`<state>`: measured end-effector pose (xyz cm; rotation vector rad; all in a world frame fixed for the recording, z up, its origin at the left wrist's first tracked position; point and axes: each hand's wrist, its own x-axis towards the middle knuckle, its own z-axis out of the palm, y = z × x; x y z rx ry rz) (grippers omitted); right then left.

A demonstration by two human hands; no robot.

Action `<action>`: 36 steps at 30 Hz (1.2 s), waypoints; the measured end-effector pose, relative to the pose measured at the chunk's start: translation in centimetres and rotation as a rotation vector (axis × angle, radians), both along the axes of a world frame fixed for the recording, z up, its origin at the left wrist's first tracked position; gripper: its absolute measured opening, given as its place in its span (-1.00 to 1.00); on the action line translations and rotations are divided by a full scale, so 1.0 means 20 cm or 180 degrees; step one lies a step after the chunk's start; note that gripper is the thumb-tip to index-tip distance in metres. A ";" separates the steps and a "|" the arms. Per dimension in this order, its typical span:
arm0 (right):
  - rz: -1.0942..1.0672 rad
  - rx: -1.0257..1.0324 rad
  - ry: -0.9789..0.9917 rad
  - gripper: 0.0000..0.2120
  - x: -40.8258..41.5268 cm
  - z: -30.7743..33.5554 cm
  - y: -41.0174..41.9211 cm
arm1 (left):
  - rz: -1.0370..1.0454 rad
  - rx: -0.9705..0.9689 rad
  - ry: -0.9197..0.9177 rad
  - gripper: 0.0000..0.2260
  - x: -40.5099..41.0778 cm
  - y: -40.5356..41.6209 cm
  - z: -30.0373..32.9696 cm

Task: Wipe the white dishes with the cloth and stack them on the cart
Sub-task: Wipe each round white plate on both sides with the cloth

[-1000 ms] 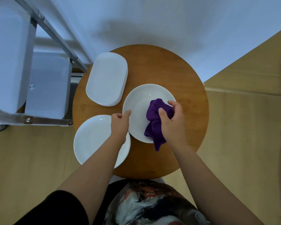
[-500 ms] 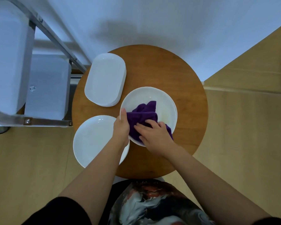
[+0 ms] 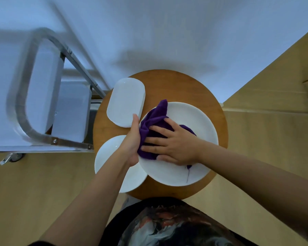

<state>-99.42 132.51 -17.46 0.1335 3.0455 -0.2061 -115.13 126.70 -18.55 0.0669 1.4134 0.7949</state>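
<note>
Counting three white dishes: two round plates (image 3: pixel 194 121) (image 3: pixel 110 162) and one oblong platter (image 3: pixel 124 102). Also showing one purple cloth (image 3: pixel 153 121), one round wooden table (image 3: pixel 185 86), one metal cart (image 3: pixel 43 137), and two hands (image 3: pixel 133 139) (image 3: pixel 176 144).

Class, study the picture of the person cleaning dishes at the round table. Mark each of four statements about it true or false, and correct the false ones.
1. The right hand presses a purple cloth onto a round plate. True.
2. The left hand is at that plate's rim. True.
3. The cloth is green. False: it is purple.
4. The oblong dish is already stacked on the cart. False: it lies on the wooden table, beside a second round plate.
</note>
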 end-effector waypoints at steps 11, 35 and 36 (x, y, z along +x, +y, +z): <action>-0.1749 0.0632 -0.0155 -0.49 -0.12 0.34 0.12 | 0.0971 0.1167 0.0168 -0.48 -0.06 -0.12 0.35; -0.2272 -0.0184 0.0623 -0.38 0.03 0.93 -0.27 | 0.0606 0.1061 -0.0504 -0.33 -0.23 -0.14 0.66; -0.1591 0.0293 0.0358 -0.36 0.05 0.93 -0.26 | 0.0471 0.1080 -0.0731 -0.32 -0.24 -0.15 0.68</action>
